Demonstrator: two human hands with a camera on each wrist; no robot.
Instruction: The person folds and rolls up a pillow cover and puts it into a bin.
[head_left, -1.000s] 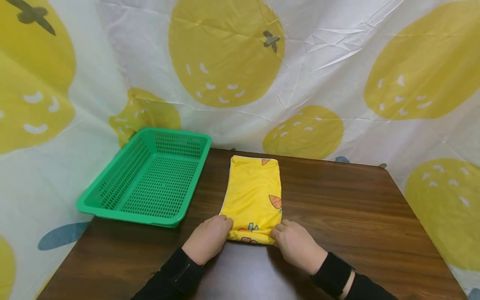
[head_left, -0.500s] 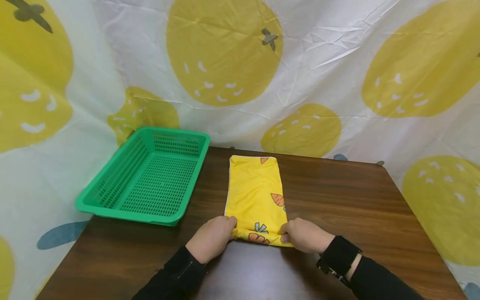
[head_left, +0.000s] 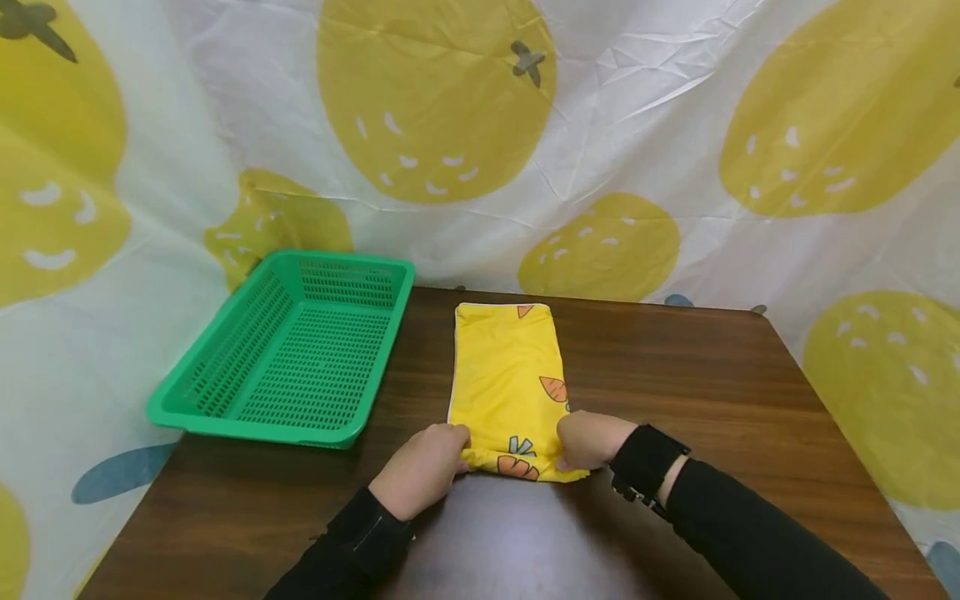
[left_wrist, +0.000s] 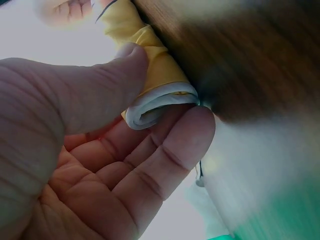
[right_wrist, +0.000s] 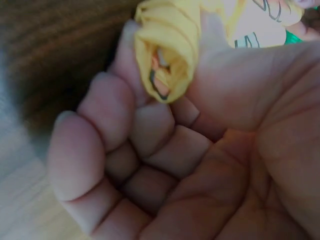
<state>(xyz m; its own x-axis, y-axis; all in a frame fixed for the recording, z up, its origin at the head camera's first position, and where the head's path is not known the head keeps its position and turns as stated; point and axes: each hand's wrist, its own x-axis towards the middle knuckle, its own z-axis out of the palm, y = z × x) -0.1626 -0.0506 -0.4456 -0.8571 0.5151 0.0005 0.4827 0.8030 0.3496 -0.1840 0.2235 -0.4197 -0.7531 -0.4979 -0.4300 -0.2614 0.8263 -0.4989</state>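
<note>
While left hand (head_left: 426,468) and right hand (head_left: 594,439) pinch the rolled edge (head_left: 517,467) at seven and five o'clock, yellow cloth (head_left: 501,362) lying mid-table (head_left: 675,383), I judge rolling underway, next turn needing even push toward twelve

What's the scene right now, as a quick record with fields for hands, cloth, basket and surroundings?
Left hand: pinches the cloth at the left end of its rolled near edge
Right hand: grips the right end of that edge
Cloth: yellow, carrot print, on the table
Basket: green, left of the cloth
Table: brown, wood grain
Backdrop: white with yellow fruit shapes
</note>
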